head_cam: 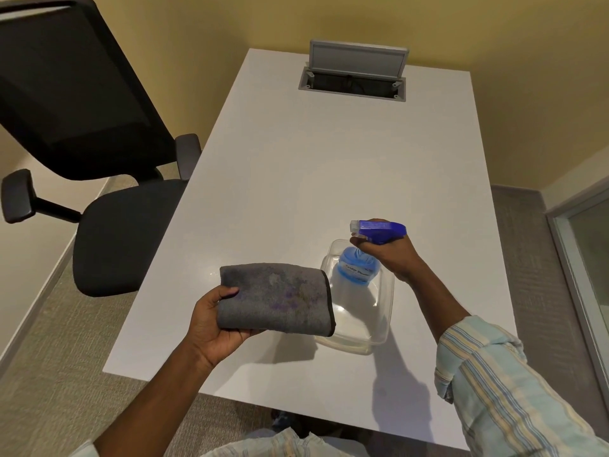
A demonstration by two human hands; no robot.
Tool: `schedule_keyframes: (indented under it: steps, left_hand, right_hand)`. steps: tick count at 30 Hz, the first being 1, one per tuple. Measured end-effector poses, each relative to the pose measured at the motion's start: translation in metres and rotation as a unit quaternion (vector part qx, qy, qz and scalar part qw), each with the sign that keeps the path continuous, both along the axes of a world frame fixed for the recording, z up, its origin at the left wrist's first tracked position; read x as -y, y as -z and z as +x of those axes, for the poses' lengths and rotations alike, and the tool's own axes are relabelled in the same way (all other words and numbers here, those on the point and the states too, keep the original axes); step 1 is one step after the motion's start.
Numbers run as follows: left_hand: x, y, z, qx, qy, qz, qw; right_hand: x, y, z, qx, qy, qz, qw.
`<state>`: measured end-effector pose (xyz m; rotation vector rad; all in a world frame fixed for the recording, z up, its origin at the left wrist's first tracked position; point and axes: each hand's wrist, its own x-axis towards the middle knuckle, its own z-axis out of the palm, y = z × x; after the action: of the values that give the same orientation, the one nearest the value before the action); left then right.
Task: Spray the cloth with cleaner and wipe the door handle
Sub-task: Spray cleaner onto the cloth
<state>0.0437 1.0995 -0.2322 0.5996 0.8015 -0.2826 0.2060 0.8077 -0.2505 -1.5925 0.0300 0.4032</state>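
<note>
While left hand [211,324] grips folded cloth [275,296], right hand [389,255] clasps spray bottle [359,258] beside it

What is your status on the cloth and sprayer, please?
Left hand holds cloth. Right hand grips sprayer, nozzle facing cloth. Nothing between them.

I am standing in a small office meeting room. In front of me is a long white table [296,179] with a metal cable box [352,79] set into its far end, lid flipped up. 1 black mesh-backed swivel chair [99,153] with armrests sits at the table's left side. The walls are plain yellow, the floor is grey carpet, and a framed glass panel [583,258] stands at right.
</note>
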Motion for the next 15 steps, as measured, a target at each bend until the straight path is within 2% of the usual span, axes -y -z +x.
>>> schedule_keyframes:
  steps: [15]
  left_hand:
    - [0.0042, -0.0034, -0.0033, -0.002, 0.001, 0.006, 1.000]
  right_hand:
    - [-0.0013, 0.0048, 0.0026, -0.024, -0.012, -0.005, 1.000]
